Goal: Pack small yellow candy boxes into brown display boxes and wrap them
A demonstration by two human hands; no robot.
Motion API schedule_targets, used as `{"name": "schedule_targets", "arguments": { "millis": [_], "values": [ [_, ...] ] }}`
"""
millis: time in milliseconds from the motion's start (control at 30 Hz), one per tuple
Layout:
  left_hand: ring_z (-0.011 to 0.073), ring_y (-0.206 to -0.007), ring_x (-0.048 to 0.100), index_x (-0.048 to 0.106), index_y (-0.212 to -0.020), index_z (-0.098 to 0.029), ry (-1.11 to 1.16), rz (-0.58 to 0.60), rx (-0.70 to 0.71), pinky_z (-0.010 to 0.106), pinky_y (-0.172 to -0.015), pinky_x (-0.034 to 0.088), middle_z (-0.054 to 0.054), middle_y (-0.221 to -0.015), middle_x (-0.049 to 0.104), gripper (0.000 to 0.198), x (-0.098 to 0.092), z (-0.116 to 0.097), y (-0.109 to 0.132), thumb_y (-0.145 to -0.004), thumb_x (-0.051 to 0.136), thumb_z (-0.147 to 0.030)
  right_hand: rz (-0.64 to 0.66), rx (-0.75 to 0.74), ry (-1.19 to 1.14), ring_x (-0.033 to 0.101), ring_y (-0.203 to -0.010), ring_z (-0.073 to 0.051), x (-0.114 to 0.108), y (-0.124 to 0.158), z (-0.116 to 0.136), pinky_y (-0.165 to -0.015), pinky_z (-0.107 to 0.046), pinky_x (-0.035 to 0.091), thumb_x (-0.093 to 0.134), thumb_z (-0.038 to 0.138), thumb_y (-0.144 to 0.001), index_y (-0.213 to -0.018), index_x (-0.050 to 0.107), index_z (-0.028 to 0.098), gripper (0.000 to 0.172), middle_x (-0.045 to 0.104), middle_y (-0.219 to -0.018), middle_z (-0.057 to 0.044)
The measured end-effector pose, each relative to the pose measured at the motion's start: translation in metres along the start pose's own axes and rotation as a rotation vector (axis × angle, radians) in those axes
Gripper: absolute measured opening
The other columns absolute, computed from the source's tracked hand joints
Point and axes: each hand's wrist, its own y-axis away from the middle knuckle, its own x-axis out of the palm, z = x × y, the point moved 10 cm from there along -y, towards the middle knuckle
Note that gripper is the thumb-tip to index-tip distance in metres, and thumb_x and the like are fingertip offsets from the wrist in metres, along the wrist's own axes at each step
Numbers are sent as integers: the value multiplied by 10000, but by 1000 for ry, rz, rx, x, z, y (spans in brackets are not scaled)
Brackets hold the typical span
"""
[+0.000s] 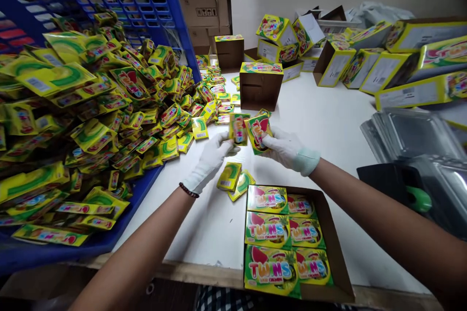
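Observation:
My left hand (pixel 215 155), in a white glove, pinches a small yellow-green packet (pixel 238 129) above the white table. Close beside it, my right hand (pixel 286 149), also gloved, grips another TWINS packet (pixel 257 133) tilted, with a further packet edge behind it. Two packets (pixel 229 176) lie on the table just below my hands. Nearer to me is an open carton (pixel 337 252) with boxes of TWINS in two columns. A small upright brown-backed box (pixel 260 88) stands behind my hands.
A blue crate (pixel 182 14) heaped with packets (pixel 91 87) fills the left, and packets spill onto the table (pixel 197 238). Display boxes (pixel 386 68) are piled at the back right. Clear plastic trays (pixel 412 131) and a black tape dispenser (pixel 386 184) lie at the right.

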Motion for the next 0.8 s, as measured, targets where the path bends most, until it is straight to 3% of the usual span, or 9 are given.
{"name": "schedule_targets", "arguments": {
  "millis": [100, 167, 233, 300, 400, 467, 533, 667, 800],
  "values": [
    [209, -851, 671, 620, -1033, -152, -196, -43, 9, 347, -789, 529, 106, -950, 696, 396, 10, -20, 11, -926, 415, -474, 2, 110, -171, 664, -906, -167, 1, -10, -18, -772, -345, 589, 526, 320, -904, -1108, 428, 202, 256, 632, -1156, -104],
    [276, -919, 664, 626, -1060, -155, -520, -109, -54, 383, -808, 499, 136, -962, 697, 491, 1, -15, 27, -882, 465, -583, -21, 87, 5, 660, -858, -179, -13, -12, -24, -729, -354, 590, 591, 360, -866, -1112, 442, 198, 330, 634, -1120, -98],
    [323, -904, 664, 595, -1169, -158, -714, -65, -178, 394, -772, 480, 147, -963, 701, 643, -6, 7, 45, -738, 631, -634, -30, -2, 353, 648, -856, -197, -29, -11, -26, -757, -383, 574, 617, 363, -852, -1184, 460, 186, 407, 643, -1082, -92],
    [301, -805, 665, 596, -1170, -180, -686, 19, -271, 365, -708, 467, 111, -907, 705, 677, -11, 35, 57, -630, 737, -562, 25, -84, 693, 636, -914, -219, -35, -8, -36, -856, -417, 534, 604, 282, -850, -1253, 477, 162, 440, 651, -1087, -105],
    [224, -718, 630, 639, -975, -186, -277, -29, -284, 320, -655, 462, 54, -820, 681, 416, -19, 61, 54, -703, 673, -498, 198, -75, 927, 615, -1020, -252, -30, -4, -67, -962, -441, 472, 582, 187, -829, -1194, 559, 119, 373, 650, -1136, -149],
    [197, -726, 622, 625, -956, -169, -5, -89, -250, 316, -660, 489, 57, -841, 674, 381, -21, 66, 40, -810, 534, -509, 216, 12, 848, 623, -1022, -255, -30, -3, -82, -958, -430, 479, 597, 245, -841, -1133, 591, 120, 318, 663, -1119, -149],
    [192, -811, 643, 600, -1051, -156, 128, -108, -183, 330, -722, 524, 86, -952, 685, 434, -12, 59, 22, -884, 382, -492, 148, 104, 559, 648, -999, -239, -31, -5, -84, -906, -404, 518, 546, 340, -890, -1170, 562, 137, 346, 676, -1108, -137],
    [206, -961, 653, 614, -1144, -162, 250, -34, -26, 364, -849, 539, 107, -1086, 699, 486, 26, 27, -8, -917, 330, -486, 96, 159, -77, 674, -1021, -217, -12, -12, -65, -806, -367, 569, 384, 411, -954, -1266, 446, 187, 389, 656, -1191, -133],
    [239, -956, 652, 682, -989, -154, 181, -74, -16, 394, -900, 524, 91, -986, 722, 389, 36, 22, -29, -873, 489, -471, -83, 135, 48, 679, -950, -240, -33, -25, -51, -759, -385, 573, 520, 502, -876, -1180, 439, 184, 447, 670, -1102, -132]
  ]
}}
